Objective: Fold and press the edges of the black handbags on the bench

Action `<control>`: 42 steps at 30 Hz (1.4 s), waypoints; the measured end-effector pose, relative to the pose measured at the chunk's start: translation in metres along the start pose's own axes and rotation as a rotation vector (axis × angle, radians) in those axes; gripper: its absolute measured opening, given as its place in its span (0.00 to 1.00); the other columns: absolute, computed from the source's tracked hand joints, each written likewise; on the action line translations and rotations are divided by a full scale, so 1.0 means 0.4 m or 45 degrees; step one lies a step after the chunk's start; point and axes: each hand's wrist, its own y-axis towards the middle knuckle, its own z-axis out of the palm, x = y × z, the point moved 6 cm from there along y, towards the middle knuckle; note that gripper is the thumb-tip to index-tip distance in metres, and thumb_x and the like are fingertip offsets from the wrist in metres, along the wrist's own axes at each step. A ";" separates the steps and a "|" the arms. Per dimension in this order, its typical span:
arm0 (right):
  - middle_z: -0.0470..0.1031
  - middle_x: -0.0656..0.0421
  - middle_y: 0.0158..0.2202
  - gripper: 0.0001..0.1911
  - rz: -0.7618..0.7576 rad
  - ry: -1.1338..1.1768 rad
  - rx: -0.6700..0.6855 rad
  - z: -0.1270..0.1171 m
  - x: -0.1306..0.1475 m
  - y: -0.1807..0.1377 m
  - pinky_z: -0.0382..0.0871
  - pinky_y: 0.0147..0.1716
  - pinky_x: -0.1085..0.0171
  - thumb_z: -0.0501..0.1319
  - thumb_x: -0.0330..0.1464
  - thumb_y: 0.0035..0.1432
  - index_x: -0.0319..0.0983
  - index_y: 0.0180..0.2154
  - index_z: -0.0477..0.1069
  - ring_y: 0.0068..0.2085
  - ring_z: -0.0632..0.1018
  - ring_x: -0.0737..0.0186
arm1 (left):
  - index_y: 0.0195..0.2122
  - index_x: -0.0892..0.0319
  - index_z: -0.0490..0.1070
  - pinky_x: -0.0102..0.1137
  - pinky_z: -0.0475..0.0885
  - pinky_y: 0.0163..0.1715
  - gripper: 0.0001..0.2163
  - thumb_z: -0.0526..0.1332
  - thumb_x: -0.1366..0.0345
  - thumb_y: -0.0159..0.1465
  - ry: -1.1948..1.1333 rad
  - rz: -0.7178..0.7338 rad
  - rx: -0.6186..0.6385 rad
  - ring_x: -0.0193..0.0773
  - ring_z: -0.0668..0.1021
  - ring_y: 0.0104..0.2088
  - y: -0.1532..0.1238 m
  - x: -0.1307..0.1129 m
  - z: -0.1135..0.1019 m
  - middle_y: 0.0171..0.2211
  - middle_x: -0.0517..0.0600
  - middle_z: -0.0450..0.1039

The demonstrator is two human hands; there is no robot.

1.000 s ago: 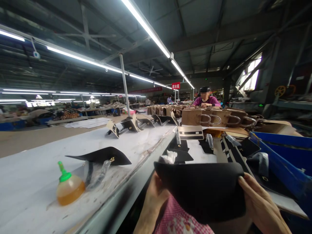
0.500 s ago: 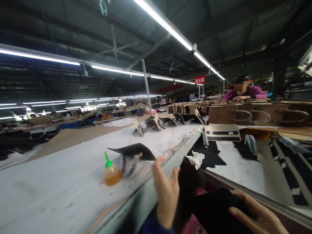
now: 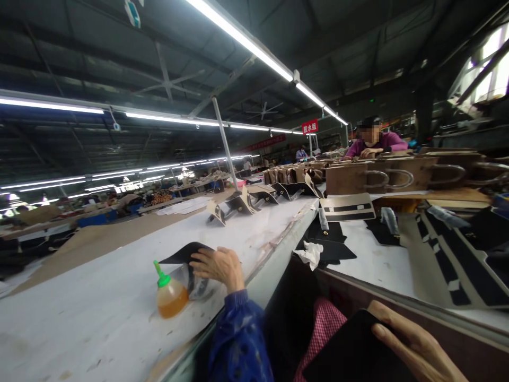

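Note:
My left hand, in a blue sleeve, lies over a curved black leather-like panel on the white-covered table. Its fingers are stretched out and somewhat apart on the panel's near side. Clear plastic wrapping hangs below that panel. Close by on the left stands a squeeze bottle with a green nozzle and amber liquid. At the lower right, my right hand grips the edge of a flat black panel between thumb and fingers, above my lap.
Several similar panels stand farther along the table. On the lower surface to my right lie black pieces, a crumpled white tissue and a beige panel with black strips. Brown bags stand behind, near a person in purple.
My left hand has moved forward and left from the table edge onto the curved black panel. My right hand still holds its panel. The view has turned slightly right.

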 end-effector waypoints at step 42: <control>0.76 0.54 0.45 0.21 -1.062 -0.526 -0.206 0.029 0.286 -0.097 0.71 0.35 0.65 0.59 0.19 0.62 0.38 0.55 0.70 0.40 0.76 0.64 | 0.57 0.49 0.71 0.21 0.69 0.55 0.18 0.55 0.69 0.68 -1.000 0.147 1.617 0.39 0.60 0.64 -0.485 -0.032 -0.279 0.49 0.43 0.79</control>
